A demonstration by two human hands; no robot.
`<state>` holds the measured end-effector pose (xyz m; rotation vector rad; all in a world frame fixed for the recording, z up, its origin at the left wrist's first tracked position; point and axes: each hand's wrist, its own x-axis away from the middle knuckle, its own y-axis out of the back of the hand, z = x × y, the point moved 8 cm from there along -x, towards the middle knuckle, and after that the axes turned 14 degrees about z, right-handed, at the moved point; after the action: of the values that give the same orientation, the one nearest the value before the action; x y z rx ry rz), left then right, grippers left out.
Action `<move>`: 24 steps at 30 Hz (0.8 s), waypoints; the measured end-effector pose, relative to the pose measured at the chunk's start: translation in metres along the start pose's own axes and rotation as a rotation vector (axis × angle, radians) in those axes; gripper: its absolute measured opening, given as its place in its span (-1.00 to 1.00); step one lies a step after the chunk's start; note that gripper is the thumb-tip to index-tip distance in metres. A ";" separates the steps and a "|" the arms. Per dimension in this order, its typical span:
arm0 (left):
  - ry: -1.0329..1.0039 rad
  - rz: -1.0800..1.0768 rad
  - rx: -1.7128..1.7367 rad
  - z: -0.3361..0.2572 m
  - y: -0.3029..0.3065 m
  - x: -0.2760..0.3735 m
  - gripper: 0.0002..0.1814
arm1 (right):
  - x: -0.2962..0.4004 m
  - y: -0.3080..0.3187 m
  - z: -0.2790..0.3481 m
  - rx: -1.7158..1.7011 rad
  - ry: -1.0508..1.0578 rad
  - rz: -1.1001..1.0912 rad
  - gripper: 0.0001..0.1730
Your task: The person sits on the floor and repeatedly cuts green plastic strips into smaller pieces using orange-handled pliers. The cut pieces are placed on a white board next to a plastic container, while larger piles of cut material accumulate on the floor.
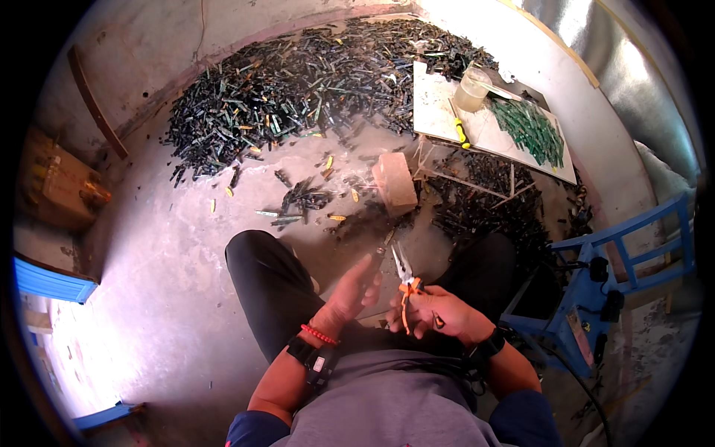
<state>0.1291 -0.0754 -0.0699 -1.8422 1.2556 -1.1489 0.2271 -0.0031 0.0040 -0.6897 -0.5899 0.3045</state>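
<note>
My right hand (441, 313) is closed round the orange and black handles of long-nose pliers (404, 267), whose metal jaws point up and away from me. Just left of the pliers, my left hand (357, 290) holds a small dark strip-like piece (380, 252) at its fingertips; blur hides its details. The two hands are apart, above my lap. Beyond them a reddish block (395, 184) rests on the floor, with a small cluster of dark strips (304, 195) and a few yellow pieces (337, 217) to its left.
A large heap of dark strips (268, 100) lies along the wall. At right, a low board-topped table (441, 120) bears a plastic container (472, 89), a yellow-handled tool (461, 133) and green strips (528, 128). A blue chair (592, 240) stands close at my right, a cardboard box (70, 190) far left.
</note>
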 end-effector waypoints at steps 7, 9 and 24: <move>-0.065 -0.004 -0.042 -0.007 -0.003 0.001 -0.45 | -0.004 -0.028 -0.017 -0.115 -0.073 -0.056 -0.58; -0.076 -0.020 -0.028 -0.008 -0.001 0.002 -0.46 | -0.010 -0.031 -0.021 -0.163 -0.070 -0.038 -0.58; -0.112 -0.124 -0.187 -0.015 0.005 0.006 -0.53 | -0.028 -0.048 -0.014 -0.234 0.005 -0.053 -0.49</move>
<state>0.1151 -0.0833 -0.0655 -2.1178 1.2343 -1.0043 0.2167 -0.0580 0.0156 -0.8984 -0.6446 0.1857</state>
